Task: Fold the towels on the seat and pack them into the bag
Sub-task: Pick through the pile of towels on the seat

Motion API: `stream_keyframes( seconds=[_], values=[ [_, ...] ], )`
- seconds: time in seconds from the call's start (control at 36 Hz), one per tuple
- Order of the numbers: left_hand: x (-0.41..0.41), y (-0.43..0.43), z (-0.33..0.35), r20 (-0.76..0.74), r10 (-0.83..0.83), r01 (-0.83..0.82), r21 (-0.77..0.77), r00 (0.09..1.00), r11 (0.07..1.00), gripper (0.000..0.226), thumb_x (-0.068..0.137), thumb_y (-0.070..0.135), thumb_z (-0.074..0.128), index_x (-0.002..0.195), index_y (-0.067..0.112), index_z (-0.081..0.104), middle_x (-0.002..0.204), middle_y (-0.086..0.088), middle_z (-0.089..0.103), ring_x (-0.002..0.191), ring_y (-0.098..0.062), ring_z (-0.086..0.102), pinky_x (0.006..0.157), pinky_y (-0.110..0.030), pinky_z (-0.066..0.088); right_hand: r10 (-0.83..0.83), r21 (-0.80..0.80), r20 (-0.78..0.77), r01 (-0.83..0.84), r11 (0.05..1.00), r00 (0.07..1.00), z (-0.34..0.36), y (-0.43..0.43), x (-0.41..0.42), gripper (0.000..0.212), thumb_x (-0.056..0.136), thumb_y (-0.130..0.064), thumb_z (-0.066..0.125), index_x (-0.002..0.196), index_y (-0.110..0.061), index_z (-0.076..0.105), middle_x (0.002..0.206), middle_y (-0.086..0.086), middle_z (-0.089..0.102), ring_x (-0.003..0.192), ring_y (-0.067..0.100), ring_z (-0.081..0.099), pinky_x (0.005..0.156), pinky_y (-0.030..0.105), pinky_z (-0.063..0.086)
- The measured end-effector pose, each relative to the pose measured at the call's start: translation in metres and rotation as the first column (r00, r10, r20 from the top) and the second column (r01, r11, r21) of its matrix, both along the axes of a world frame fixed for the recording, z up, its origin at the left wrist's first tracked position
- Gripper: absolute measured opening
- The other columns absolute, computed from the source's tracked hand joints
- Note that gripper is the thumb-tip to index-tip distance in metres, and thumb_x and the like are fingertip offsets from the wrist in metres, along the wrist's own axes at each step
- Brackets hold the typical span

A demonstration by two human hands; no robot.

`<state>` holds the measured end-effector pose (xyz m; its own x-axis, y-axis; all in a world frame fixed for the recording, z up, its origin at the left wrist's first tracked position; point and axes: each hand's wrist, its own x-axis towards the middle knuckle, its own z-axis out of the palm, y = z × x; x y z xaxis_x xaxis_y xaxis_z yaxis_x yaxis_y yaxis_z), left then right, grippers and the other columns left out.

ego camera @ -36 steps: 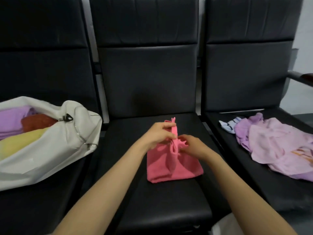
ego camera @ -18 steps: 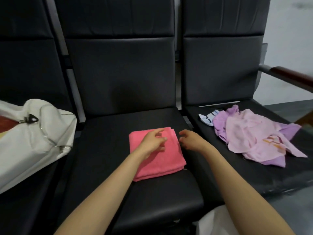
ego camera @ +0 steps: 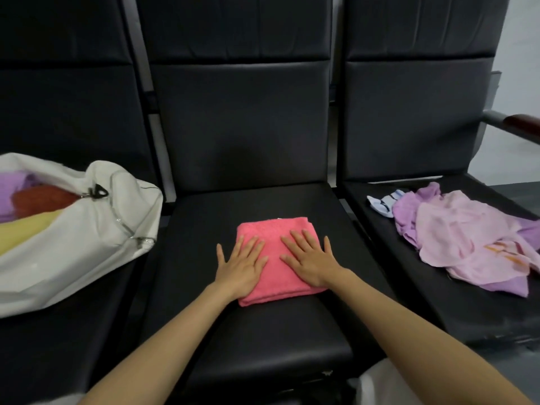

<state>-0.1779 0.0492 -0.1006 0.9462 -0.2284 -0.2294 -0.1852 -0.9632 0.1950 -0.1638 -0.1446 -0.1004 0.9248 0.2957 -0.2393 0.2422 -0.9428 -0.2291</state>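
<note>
A pink towel (ego camera: 273,229) lies folded into a flat square on the middle black seat (ego camera: 263,331). My left hand (ego camera: 241,264) presses flat on its left part, fingers spread and straight. My right hand (ego camera: 309,258) presses flat on its right part the same way. On the left seat lies a white bag (ego camera: 79,238), open, with purple, orange and yellow towels inside. On the right seat a heap of unfolded lilac and pale pink towels (ego camera: 467,241) lies crumpled, with a small blue-and-white cloth (ego camera: 382,201) at its left edge.
Three black padded seats stand in a row with tall backrests. A dark armrest (ego camera: 520,127) juts out at the far right. The bag's metal zipper and black clip (ego camera: 98,192) hang over its opening.
The pink towel went from being pinched upright by both hands to lying folded flat. Both hands now press on it with straight fingers. The view swung right, then back left.
</note>
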Motion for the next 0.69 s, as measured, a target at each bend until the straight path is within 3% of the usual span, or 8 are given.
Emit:
stream_keyframes(
  seconds=[0.22,0.33,0.39,0.44,0.5,0.56,0.61,0.69],
  values=[
    [-0.019,0.041,0.005,-0.055,0.035,-0.036,-0.009,0.998,0.999,0.057,0.101,0.051,0.007,0.152,0.032,-0.009,0.16,0.01,-0.016,0.144,-0.012,-0.024,0.111,-0.059,-0.019,0.072,0.056,-0.066,-0.068,0.996,0.995,0.004,0.037,-0.007,0.064,0.098,-0.061,0.017,0.153,-0.037,-0.004,0.161,-0.006,-0.016,0.145,0.017,-0.022,0.111,0.059,-0.016],
    [-0.026,0.065,0.012,-0.128,0.071,-0.078,-0.045,0.989,0.996,0.064,0.099,0.059,0.015,0.153,0.032,-0.005,0.16,0.011,-0.015,0.145,-0.013,-0.021,0.112,-0.059,-0.016,0.071,0.134,-0.043,-0.064,0.989,0.997,0.017,0.054,-0.012,0.074,0.094,-0.059,0.041,0.154,-0.033,0.006,0.162,-0.002,-0.01,0.148,0.02,-0.014,0.117,0.057,-0.006],
    [-0.03,0.078,0.018,-0.135,0.128,-0.146,-0.133,0.983,0.98,0.072,0.095,0.063,0.028,0.154,0.031,0.001,0.161,0.008,-0.009,0.147,-0.015,-0.015,0.115,-0.055,-0.009,-0.019,0.197,0.033,0.012,0.98,0.999,0.029,0.056,-0.013,0.085,0.087,-0.056,0.058,0.153,-0.029,0.012,0.161,0.002,0.003,0.147,0.024,0.001,0.117,0.052,0.012],
    [-0.032,0.092,0.021,-0.055,0.228,-0.235,-0.204,0.972,0.95,0.078,0.091,0.062,0.044,0.153,0.027,0.013,0.16,-0.001,0.007,0.147,-0.022,0.003,0.118,-0.048,0.008,-0.18,0.234,0.04,0.166,0.958,0.983,0.04,0.053,-0.011,0.094,0.078,-0.055,0.069,0.15,-0.022,0.019,0.153,0.007,0.017,0.142,0.027,0.015,0.112,0.046,0.026],
    [-0.033,0.101,0.022,0.018,0.356,-0.347,-0.183,0.934,0.92,0.077,0.087,0.059,0.055,0.148,0.021,0.027,0.15,-0.009,0.027,0.139,-0.028,0.022,0.112,-0.042,0.026,-0.316,0.146,-0.029,0.317,0.937,0.948,0.044,0.046,-0.009,0.102,0.072,-0.061,0.072,0.147,-0.012,0.024,0.149,0.011,0.021,0.139,0.029,0.02,0.11,0.044,0.03],
    [-0.031,0.105,0.025,-0.041,0.452,-0.453,-0.145,0.891,0.879,0.073,0.085,0.06,0.058,0.14,0.015,0.041,0.141,-0.011,0.037,0.132,-0.029,0.03,0.106,-0.039,0.033,-0.398,0.045,-0.103,0.404,0.914,0.912,0.042,0.04,-0.009,0.106,0.068,-0.068,0.071,0.144,-0.007,0.03,0.148,0.015,0.023,0.138,0.031,0.023,0.108,0.043,0.031],
    [-0.029,0.105,0.026,-0.144,0.491,-0.509,-0.146,0.859,0.848,0.07,0.082,0.062,0.061,0.132,0.015,0.05,0.138,-0.012,0.04,0.131,-0.03,0.033,0.105,-0.037,0.034,-0.428,0.037,-0.158,0.438,0.898,0.89,0.037,0.039,-0.008,0.1,0.067,-0.07,0.071,0.139,-0.008,0.041,0.143,0.015,0.028,0.135,0.031,0.027,0.107,0.042,0.033],
    [-0.028,0.102,0.03,-0.187,0.48,-0.507,-0.138,0.857,0.851,0.05,0.08,0.061,0.064,0.111,0.022,0.064,0.136,-0.009,0.042,0.129,-0.03,0.034,0.103,-0.036,0.033,-0.393,0.041,-0.193,0.408,0.912,0.899,0.033,0.046,-0.006,0.071,0.074,-0.064,0.068,0.123,-0.013,0.06,0.138,0.013,0.033,0.129,0.03,0.03,0.106,0.038,0.035]
  ],
)
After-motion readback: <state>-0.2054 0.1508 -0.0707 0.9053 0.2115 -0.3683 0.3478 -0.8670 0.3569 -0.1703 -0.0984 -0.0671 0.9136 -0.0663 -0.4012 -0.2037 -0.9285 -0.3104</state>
